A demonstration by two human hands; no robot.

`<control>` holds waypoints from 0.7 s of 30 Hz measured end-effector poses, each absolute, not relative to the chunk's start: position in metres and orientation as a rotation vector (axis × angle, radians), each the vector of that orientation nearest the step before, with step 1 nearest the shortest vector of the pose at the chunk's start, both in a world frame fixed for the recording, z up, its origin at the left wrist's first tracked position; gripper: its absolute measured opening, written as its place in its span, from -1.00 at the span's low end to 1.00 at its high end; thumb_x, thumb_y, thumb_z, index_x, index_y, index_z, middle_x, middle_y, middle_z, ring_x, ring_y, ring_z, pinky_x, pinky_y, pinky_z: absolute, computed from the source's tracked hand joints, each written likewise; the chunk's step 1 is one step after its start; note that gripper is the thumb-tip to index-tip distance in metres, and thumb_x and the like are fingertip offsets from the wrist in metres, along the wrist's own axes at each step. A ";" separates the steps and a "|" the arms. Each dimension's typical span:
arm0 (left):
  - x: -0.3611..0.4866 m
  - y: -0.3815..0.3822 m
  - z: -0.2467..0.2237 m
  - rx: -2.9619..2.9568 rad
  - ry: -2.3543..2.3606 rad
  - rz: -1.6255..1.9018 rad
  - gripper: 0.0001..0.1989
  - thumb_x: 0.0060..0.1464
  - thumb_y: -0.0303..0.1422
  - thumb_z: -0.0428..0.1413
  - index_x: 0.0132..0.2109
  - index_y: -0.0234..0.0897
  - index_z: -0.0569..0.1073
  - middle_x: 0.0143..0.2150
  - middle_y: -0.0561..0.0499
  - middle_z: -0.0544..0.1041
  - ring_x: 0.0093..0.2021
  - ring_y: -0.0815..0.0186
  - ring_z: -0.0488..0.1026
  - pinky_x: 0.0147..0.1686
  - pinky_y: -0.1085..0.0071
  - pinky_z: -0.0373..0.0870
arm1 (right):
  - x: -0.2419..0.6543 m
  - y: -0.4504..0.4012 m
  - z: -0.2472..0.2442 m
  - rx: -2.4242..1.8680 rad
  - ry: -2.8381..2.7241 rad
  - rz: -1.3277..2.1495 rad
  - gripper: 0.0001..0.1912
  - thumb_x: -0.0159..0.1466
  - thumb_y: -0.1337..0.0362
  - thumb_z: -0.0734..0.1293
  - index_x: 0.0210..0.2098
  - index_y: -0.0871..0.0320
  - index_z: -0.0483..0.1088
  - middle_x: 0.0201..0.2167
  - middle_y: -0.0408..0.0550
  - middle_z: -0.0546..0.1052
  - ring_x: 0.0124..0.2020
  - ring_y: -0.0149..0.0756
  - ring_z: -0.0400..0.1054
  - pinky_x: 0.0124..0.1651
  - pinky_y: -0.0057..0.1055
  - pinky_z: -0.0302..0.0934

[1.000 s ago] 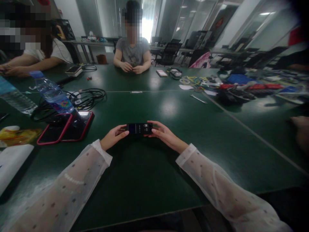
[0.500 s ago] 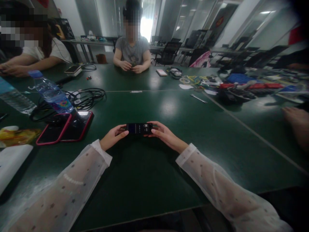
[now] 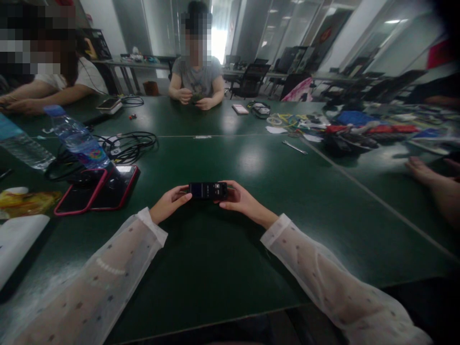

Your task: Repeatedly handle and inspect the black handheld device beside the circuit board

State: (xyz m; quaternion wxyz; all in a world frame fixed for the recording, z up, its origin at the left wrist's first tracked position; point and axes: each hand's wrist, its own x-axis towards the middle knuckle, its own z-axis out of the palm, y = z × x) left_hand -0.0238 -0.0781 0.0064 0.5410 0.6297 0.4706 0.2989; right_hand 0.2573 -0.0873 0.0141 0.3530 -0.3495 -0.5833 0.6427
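Observation:
A small black phone-like device is held sideways just over the green table, near the middle of the view. Its dark screen shows small white marks too tiny to read. My left hand grips the left end, with the thumb on the front and the fingers behind. At the right end, my right hand has its fingers around the back and top edge, while its thumb lies along the lower edge. The fingertips behind the device are partly hidden.
Two red-edged phones lie to the left on the green table, beside a tilted-looking water bottle and coiled black cables. A wrench, tangled cables and another person's hand are rightward. Two people sit across.
My right thumb has slid from the device's right end down to its lower edge. The device stays nearly in place. The other person's hand at the right has moved leftward.

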 end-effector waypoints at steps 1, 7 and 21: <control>-0.024 -0.078 0.007 1.497 1.118 0.709 -0.38 0.11 -0.08 0.13 0.22 -0.31 0.27 0.13 -0.19 0.45 0.12 0.09 0.40 0.17 0.06 0.23 | 0.257 -0.088 0.014 -0.909 -1.519 1.649 -0.30 0.04 0.33 0.50 0.11 -0.01 0.17 0.03 -0.04 0.42 -0.01 -0.19 0.42 0.18 0.00 0.23; -0.023 -0.078 0.007 1.510 1.131 0.710 -0.38 0.08 -0.08 0.15 0.20 -0.30 0.29 0.11 -0.19 0.46 0.11 0.07 0.41 0.16 0.02 0.24 | 0.255 -0.089 0.015 -0.908 -1.558 1.595 -0.32 0.06 0.36 0.48 0.11 -0.01 0.18 0.02 -0.05 0.41 -0.01 -0.20 0.42 0.17 0.00 0.25; -0.026 -0.076 -0.001 1.507 1.123 0.691 -0.37 0.08 -0.12 0.17 0.23 -0.26 0.26 0.16 -0.20 0.41 0.14 0.06 0.38 0.13 0.03 0.26 | 0.252 -0.091 0.010 -0.991 -1.766 1.289 -0.39 0.10 0.29 0.47 0.10 0.00 0.21 0.06 -0.05 0.38 0.07 -0.16 0.35 0.18 -0.01 0.22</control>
